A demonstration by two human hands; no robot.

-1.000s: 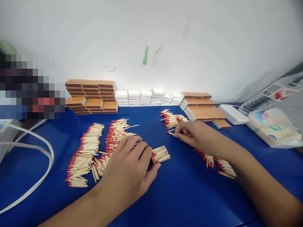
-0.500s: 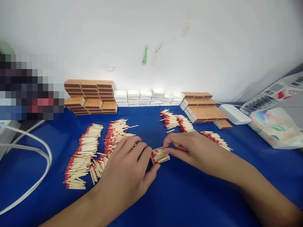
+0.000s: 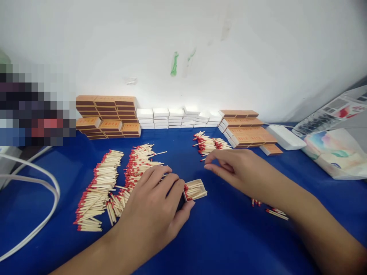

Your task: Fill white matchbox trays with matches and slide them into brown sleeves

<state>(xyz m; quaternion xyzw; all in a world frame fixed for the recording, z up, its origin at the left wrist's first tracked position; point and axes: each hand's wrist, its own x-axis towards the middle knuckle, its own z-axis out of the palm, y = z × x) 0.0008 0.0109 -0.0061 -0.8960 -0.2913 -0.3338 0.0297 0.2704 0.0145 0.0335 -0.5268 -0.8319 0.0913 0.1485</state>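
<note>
My left hand is closed on the left end of a small white matchbox tray, gripping it between thumb and forefinger. Red-headed matches lie inside it, heads to the left. My right hand hovers up and right of the tray, apart from it, thumb and forefinger curled close together with nothing visible between them. Just beyond those fingers lies a pile of matches, partly hidden by the hand. Left of my left hand are a long row of matches and a second heap.
Orange matchboxes are stacked at the back left, white trays along the wall, more orange matchboxes at right. A white device and tissue pack stand far right. White cables loop at left. Loose matches lie below my right forearm.
My right hand has let go at the tray's right end and moved up and right. The tray's right end now shows. My left hand keeps its hold. Matches below my right forearm have come into view.
</note>
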